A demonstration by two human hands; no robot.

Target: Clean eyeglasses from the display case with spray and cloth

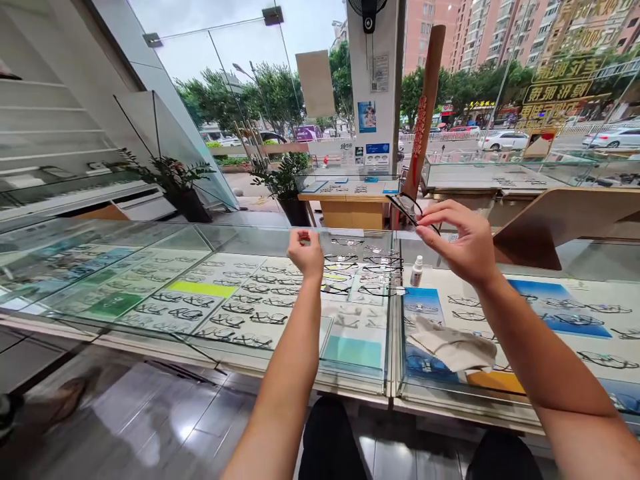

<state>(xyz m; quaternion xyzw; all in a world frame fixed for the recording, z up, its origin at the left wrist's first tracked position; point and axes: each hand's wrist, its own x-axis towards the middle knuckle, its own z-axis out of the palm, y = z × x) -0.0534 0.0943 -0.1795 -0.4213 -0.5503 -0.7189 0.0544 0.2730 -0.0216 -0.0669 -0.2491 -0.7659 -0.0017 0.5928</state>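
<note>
My right hand is raised over the glass counter, thumb and fingers pinching a pair of dark-framed eyeglasses that tilts down to the right. My left hand is held over the counter with its fingers curled closed. Whether anything small sits inside them is hidden. Just beyond the left hand, two columns of eyeglasses lie in rows. A small white spray bottle stands on the counter below the right hand. Nearer to me, a crumpled beige cloth rests on the glass.
The glass display counter spans my front, with many eyeglasses inside. A brown board leans at the right. Beyond stand potted plants, a low wooden display table and a tilted wooden post.
</note>
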